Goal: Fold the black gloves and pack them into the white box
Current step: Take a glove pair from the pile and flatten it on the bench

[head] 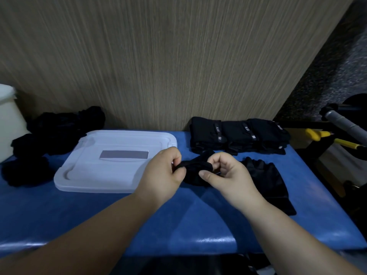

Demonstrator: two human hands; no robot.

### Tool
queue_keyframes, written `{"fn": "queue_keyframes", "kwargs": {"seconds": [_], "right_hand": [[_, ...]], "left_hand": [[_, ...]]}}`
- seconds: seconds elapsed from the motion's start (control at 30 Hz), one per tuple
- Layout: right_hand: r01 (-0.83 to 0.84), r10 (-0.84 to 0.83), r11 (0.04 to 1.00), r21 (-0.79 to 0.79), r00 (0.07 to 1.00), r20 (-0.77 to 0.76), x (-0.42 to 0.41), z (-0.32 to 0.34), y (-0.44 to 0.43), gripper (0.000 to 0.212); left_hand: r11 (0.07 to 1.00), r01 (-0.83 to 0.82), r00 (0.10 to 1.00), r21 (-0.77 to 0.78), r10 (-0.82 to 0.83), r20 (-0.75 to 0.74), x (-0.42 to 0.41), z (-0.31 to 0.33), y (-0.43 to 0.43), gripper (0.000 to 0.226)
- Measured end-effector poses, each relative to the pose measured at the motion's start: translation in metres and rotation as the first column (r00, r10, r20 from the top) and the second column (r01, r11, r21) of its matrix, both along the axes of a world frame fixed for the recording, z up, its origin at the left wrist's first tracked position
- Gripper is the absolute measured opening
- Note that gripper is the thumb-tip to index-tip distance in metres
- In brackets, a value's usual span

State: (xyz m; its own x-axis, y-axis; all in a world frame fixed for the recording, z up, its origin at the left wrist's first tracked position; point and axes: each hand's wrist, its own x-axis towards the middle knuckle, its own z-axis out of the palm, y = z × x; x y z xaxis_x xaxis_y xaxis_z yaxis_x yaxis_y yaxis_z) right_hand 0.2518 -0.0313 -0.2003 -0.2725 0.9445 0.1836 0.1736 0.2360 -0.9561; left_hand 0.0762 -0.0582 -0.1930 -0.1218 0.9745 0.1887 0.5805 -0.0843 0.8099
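Observation:
A bunched black glove [195, 172] hangs just above the blue table between my two hands. My left hand [164, 173] pinches its left end and my right hand [224, 174] grips its right side with curled fingers. Another black glove [270, 183] lies flat on the table to the right, partly under my right wrist. Flat unfolded black gloves [238, 135] with small white labels lie in an overlapping stack at the back right. Bundled black gloves [53, 135] are heaped at the back left. A white box lid [111, 165] lies flat on the left. A white container [8, 120] shows at the far left edge.
The blue padded table [139, 219] ends in a front edge near me. A wood-grain wall [158, 56] rises right behind it. To the right, off the table, stand a black frame, a grey bar [345, 124] and yellow-handled tools [317, 133].

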Motion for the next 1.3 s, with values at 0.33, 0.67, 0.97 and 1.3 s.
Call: {"fn": "queue_keyframes", "kwargs": {"seconds": [0.33,0.67,0.97,1.3], "right_hand": [[0.218,-0.243,0.959,0.181,0.961,0.129,-0.004,-0.001,-0.005,0.032],[-0.034,0.037,0.986,-0.165,0.999,0.016,0.001,0.002,0.002,0.014],[0.058,-0.067,0.991,-0.118,0.995,-0.076,0.001,-0.003,0.005,0.023],[0.006,-0.007,0.999,0.047,1.000,0.027,0.006,0.008,0.000,0.015]], "left_hand": [[0.996,0.056,0.998,-0.064,-0.054,0.022,0.011,-0.004,-0.005,0.026],[0.981,0.110,0.985,-0.158,-0.087,0.149,0.010,0.000,-0.005,0.017],[0.976,0.139,0.972,-0.171,-0.102,0.210,0.012,0.000,-0.003,0.019],[0.898,0.298,0.816,-0.324,-0.063,0.574,0.010,0.005,-0.002,0.050]]}}
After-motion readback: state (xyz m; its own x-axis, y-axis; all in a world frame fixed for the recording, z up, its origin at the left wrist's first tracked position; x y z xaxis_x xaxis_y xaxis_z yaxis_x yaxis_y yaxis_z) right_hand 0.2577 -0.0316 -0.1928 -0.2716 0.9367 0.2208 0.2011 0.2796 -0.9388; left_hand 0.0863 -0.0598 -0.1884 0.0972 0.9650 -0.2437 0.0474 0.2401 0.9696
